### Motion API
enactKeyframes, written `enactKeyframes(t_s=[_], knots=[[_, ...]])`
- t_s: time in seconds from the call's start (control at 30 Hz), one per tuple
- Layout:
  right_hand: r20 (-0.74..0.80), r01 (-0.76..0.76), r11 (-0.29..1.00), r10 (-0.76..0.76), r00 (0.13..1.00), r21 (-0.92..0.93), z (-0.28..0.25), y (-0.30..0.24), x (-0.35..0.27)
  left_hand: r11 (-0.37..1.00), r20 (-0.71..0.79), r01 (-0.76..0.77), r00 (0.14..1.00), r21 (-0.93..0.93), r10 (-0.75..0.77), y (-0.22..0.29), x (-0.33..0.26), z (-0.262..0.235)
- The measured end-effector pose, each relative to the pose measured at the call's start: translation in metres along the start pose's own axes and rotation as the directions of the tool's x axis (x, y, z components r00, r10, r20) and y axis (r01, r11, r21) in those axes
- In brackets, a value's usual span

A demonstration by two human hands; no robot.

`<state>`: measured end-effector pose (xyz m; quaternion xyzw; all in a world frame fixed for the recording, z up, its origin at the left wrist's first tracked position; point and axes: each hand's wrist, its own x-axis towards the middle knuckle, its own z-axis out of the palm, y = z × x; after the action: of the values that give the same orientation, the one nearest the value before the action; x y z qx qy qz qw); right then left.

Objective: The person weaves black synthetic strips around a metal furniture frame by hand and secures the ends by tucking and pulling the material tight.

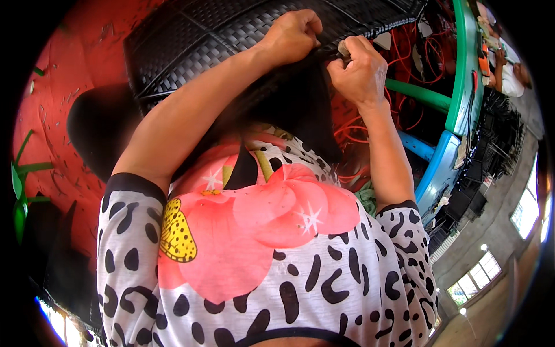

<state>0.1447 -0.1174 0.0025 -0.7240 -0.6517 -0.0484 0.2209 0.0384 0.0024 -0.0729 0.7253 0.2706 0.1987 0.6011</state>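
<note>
left hand (292, 34) fisted on the edge of a black woven panel (196, 40) raised before the chest, right hand (359, 69) pinching a dark strip (300, 110) beside it; the weave looks stiff and light, the strip bendy, best gripped near its end.

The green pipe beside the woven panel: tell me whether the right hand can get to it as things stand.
Probably yes. The right hand is closed on a small pale piece at the edge of the black woven panel, and the green pipe lies just past it with only loose orange cords between. It would have to let go first.
</note>
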Motion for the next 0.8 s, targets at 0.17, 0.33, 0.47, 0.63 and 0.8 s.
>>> enactKeyframes(t_s=[0.17, 0.33, 0.47, 0.63, 0.8], knots=[[-0.015, -0.043, 0.993, 0.045, 0.999, 0.113, 0.001, 0.002, -0.009, 0.998, 0.094, 0.059, 0.994, -0.025, -0.057, 0.007, -0.009, -0.005], [-0.08, -0.069, 0.969, 0.09, 0.993, 0.239, 0.005, -0.001, -0.021, 1.0, -0.01, 0.023, 1.0, -0.01, -0.023, 0.006, -0.004, -0.002], [0.364, -0.561, 0.244, 0.55, 0.752, 0.791, 0.014, -0.015, -0.036, 0.999, -0.045, -0.033, 0.998, 0.038, 0.035, 0.007, -0.006, -0.002], [0.541, -0.697, 0.075, 0.573, 0.616, 0.713, 0.01, -0.01, -0.027, 0.997, -0.019, -0.064, 0.998, 0.032, 0.065, 0.003, -0.001, -0.001], [0.556, -0.671, 0.013, 0.548, 0.625, 0.741, 0.021, -0.005, -0.032, 0.999, 0.066, 0.031, 0.997, 0.012, -0.031, 0.007, -0.001, -0.007]])
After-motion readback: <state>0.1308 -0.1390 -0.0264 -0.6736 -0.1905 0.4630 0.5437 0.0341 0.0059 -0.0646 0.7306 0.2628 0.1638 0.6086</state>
